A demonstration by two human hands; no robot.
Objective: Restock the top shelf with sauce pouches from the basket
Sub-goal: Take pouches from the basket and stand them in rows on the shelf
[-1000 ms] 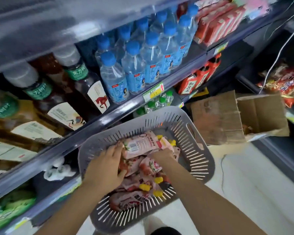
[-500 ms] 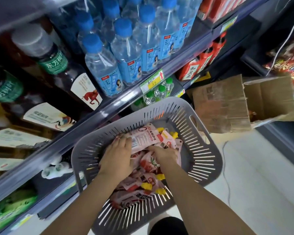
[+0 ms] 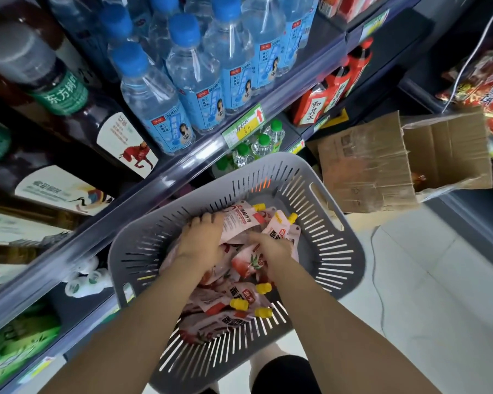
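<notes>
Inside the grey slotted basket point(image 3: 333, 251) below the water bottles point(image 3: 194, 81) lie sauce pouches point(image 3: 228, 297), pink-white with tomato print and yellow caps; the left hand point(image 3: 201, 241) curls its fingers round the topmost pouch point(image 3: 239, 220); the right hand point(image 3: 272, 248) reaches into the pile, fingers hidden, grip unclear

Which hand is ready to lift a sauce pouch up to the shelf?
Probably the left. The left hand grips the top pouch in the basket, and the shelves stand on that side. The right hand rests lower on the pile; whether it holds one is unclear.
</notes>
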